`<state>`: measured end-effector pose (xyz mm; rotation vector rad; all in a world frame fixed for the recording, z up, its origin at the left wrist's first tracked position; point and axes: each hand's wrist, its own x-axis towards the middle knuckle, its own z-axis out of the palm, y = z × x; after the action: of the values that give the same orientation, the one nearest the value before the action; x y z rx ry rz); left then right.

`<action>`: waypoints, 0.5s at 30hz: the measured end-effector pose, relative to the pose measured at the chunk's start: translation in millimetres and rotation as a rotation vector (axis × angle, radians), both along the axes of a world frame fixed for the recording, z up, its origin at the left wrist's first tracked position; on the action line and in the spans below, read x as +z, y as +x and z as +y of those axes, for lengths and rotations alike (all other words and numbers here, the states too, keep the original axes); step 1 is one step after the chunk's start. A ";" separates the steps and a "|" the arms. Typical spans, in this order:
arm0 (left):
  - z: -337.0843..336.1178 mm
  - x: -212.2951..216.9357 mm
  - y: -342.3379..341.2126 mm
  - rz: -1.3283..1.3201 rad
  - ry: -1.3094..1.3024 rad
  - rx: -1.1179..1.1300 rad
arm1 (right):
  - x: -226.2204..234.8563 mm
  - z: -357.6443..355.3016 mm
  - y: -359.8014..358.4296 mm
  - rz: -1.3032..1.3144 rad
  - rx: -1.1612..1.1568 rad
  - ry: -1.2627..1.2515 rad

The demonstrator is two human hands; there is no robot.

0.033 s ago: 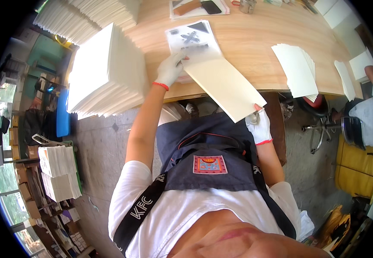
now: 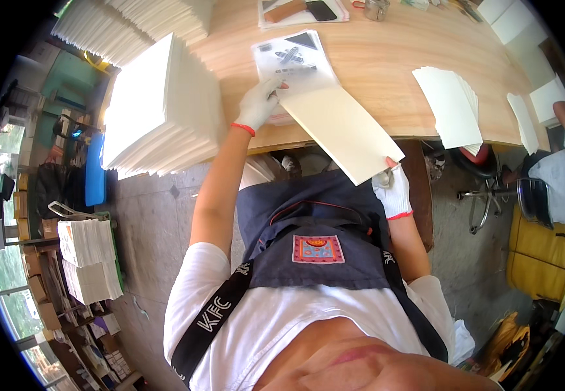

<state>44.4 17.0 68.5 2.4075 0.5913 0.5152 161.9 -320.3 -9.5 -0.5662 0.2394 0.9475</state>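
A cream paper block (image 2: 341,130) slants from the table out over its front edge, with its far end lying across a stack of printed sheets (image 2: 291,55). My right hand (image 2: 392,189), in a white glove with a red cuff, grips the near right corner, thumb on top and fingers underneath. At the far left corner my left hand (image 2: 258,107), gloved the same way, is closed with bent fingers at the block's edge, over the printed sheets. Its fingertips are partly hidden. Both forearms reach forward from my sides.
A tall stack of white paper (image 2: 165,104) stands left of my left arm. Fanned white sheets (image 2: 449,107) lie at the right of the table (image 2: 374,65). Farther back are a phone (image 2: 321,10) and a metal cup (image 2: 377,9). Someone sits beyond a wheeled stool (image 2: 481,163).
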 end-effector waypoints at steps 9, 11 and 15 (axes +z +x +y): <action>-38.6 -18.0 -16.3 -0.225 0.196 -0.055 | 14.6 9.6 -25.1 -0.086 -0.089 -0.116; -72.5 -28.5 -15.5 -0.508 -0.242 0.254 | 20.4 12.3 -32.8 -0.146 -0.120 -0.176; -104.5 -78.4 19.8 -0.986 -1.063 0.408 | 44.0 6.5 -43.8 -0.326 -0.021 -0.130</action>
<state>64.2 -87.6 -10.0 0.8594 0.6401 1.0959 118.0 -313.8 34.5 -0.8255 0.0139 0.8088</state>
